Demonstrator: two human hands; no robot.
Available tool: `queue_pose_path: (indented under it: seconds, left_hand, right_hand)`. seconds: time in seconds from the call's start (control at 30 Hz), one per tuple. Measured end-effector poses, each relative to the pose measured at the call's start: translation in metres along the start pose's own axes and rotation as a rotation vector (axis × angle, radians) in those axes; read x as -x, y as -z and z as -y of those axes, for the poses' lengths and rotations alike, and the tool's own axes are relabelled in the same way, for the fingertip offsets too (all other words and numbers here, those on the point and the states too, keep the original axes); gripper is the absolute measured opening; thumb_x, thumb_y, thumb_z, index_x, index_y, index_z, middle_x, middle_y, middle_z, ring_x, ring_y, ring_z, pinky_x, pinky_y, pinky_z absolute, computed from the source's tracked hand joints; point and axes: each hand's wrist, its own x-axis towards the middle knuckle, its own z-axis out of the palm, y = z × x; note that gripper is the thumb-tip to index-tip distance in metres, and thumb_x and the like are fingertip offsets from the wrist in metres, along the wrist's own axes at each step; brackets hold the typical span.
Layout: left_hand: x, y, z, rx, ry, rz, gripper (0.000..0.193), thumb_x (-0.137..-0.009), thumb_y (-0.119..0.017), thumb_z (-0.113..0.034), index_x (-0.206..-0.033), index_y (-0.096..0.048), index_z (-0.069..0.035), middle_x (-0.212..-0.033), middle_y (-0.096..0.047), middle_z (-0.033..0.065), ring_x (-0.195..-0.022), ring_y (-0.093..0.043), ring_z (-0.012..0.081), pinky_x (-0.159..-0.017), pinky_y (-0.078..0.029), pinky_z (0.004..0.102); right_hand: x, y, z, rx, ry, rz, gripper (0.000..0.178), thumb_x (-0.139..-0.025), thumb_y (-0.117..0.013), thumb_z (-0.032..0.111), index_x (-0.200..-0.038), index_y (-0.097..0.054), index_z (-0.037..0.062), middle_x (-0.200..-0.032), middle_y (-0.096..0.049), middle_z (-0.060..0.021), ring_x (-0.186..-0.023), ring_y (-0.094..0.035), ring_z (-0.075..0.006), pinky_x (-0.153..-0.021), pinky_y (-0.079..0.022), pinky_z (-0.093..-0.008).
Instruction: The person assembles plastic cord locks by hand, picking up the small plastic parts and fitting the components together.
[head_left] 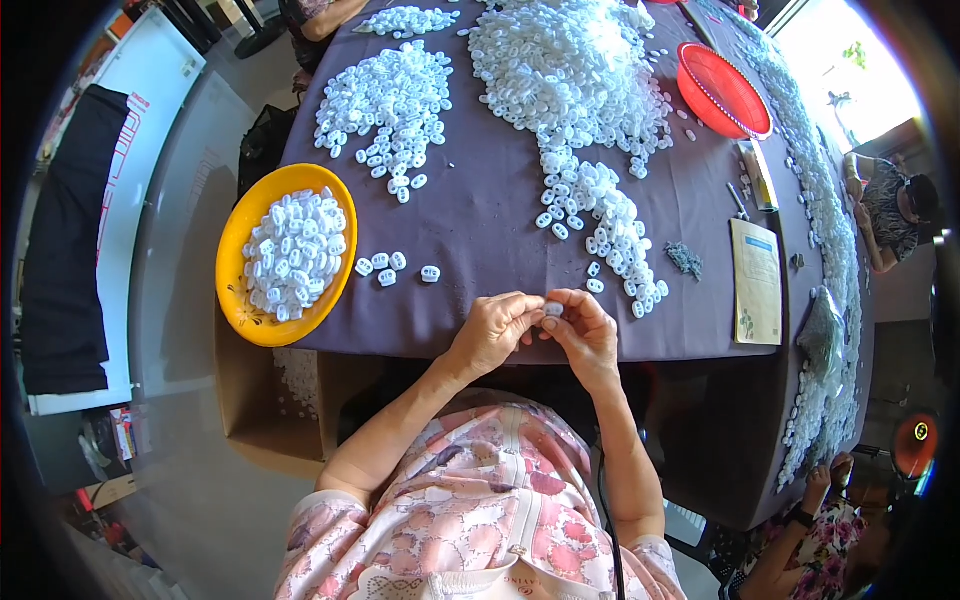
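Note:
My hands meet just over the table's near edge, fingertips almost touching. In my right hand (pixel 590 338) a small white oval plastic piece (pixel 553 309) is pinched between thumb and fingers; dark marks or holes show on its face. My left hand (pixel 492 332) is closed in a pinch against the same spot, and whatever its fingertips grip is too small to make out. Several similar pieces, one of them a loose white piece (pixel 430 273), lie left of my hands. A trail of white two-hole pieces (pixel 622 240) runs down toward my right hand from a large heap (pixel 565 75).
At the left table edge stands a yellow bowl (pixel 233 300) full of white pieces; beneath is a cardboard box (pixel 255 425). Another pile (pixel 390 95) lies far left. To the right are a red basket (pixel 715 90), small dark parts (pixel 684 260) and a tan notebook (pixel 756 285). Other people sit around.

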Motion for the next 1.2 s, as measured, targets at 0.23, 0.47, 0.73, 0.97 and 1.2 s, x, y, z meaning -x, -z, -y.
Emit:
queue_pose_path:
  seconds: [0.23,0.47,0.73,0.97,1.2]
  left_hand:
    - [0.003,-0.003,-0.007,0.201,0.202,-0.038,0.014,-0.091,-0.055,-0.01,-0.094,-0.064,0.001,-0.07,-0.062,0.0036,-0.054,-0.055,0.0077,-0.046,-0.046,0.0219]
    - [0.0,-0.002,-0.011,0.251,0.28,-0.099,0.016,-0.09,-0.06,-0.014,-0.098,-0.064,-0.001,-0.074,-0.062,0.0008,-0.055,-0.054,0.0043,-0.045,-0.043,0.0183]
    - [-0.001,0.004,-0.01,0.22,0.241,-0.029,0.015,-0.09,-0.059,-0.016,-0.092,-0.066,-0.002,-0.069,-0.063,0.0009,-0.051,-0.052,0.0038,-0.042,-0.041,0.0188]
    - [-0.003,0.003,-0.012,0.282,0.348,-0.106,0.015,-0.088,-0.059,-0.014,-0.086,-0.065,-0.001,-0.064,-0.062,0.0012,-0.049,-0.051,0.004,-0.041,-0.039,0.0194]
    - [-0.004,0.004,-0.013,0.254,0.353,-0.082,0.016,-0.088,-0.06,-0.014,-0.084,-0.066,0.0,-0.062,-0.06,0.001,-0.048,-0.051,0.0048,-0.042,-0.039,0.0202]
  right_hand:
    - [-0.001,-0.007,0.002,0.147,0.072,-0.079,0.014,-0.082,-0.063,-0.005,-0.095,-0.065,-0.0008,-0.076,-0.066,-0.0035,-0.067,-0.061,-0.0073,-0.059,-0.05,-0.0197]
    - [-0.004,-0.001,0.008,0.177,-0.074,-0.071,0.011,-0.083,-0.065,0.003,-0.093,-0.067,-0.0011,-0.07,-0.065,-0.0024,-0.059,-0.059,-0.0064,-0.055,-0.051,-0.0198]
    - [-0.009,0.005,0.018,0.212,-0.287,0.067,0.014,-0.083,-0.069,0.012,-0.081,-0.066,-0.0015,-0.061,-0.059,0.0,-0.053,-0.054,-0.0047,-0.046,-0.048,-0.0212]
    - [-0.005,-0.008,0.008,0.386,-0.154,-0.055,0.014,-0.078,-0.072,0.007,-0.086,-0.065,-0.0018,-0.064,-0.057,-0.0008,-0.055,-0.054,-0.0051,-0.046,-0.049,-0.0208]
    - [-0.001,-0.013,0.009,0.446,0.138,-0.077,0.027,-0.075,-0.069,-0.002,-0.101,-0.064,0.0002,-0.082,-0.059,-0.0036,-0.067,-0.06,-0.0088,-0.05,-0.052,-0.0206]
